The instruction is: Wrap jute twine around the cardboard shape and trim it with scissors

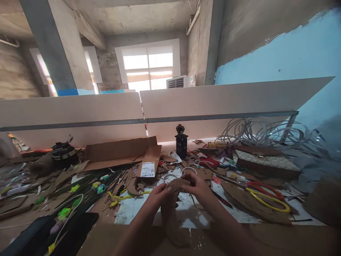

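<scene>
Left hand (157,193) and right hand (195,185) pinch a curved cardboard strip (177,184) from either side, presumably steadying its bend above the white sheet (128,209).

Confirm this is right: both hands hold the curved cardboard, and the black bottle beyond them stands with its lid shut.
Not quite: the head view shows the lid of the black bottle open, not shut. The left hand and right hand do hold the curved cardboard.

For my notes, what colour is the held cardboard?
The cardboard is brown, seen in the head view.
</scene>
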A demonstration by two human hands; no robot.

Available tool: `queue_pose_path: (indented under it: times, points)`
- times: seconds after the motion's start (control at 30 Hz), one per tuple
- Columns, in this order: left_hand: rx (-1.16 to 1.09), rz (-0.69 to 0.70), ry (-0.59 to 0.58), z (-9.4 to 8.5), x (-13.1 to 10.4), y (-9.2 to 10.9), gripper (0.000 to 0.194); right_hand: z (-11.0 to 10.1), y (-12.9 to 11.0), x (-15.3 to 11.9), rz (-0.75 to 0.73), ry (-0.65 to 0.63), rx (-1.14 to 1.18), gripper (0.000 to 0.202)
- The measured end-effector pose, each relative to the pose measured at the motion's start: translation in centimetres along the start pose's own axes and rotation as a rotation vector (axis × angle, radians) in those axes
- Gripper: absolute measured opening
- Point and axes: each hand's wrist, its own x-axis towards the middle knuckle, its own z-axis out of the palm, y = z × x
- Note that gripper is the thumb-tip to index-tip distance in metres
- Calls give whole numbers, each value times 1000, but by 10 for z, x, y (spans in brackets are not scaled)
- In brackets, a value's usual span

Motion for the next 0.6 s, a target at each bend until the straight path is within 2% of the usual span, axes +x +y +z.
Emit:
queue_pose_path:
  times: [0.13,0.37,0.5,0.6]
  points:
    - [26,6,-17,-6,9,-7,57,-5,6,5,-10,-15,-5,43]
    - [114,-66,15,-5,-2,7,38,-5,-2,-3,49,-91,-130,37]
    - [0,-82,32,-1,-8,9,37,-5,-3,-4,114,-143,-96,32]
    - [-120,-73,81,1,-5,1,40,-8,5,-1,128,-64,-63,37]
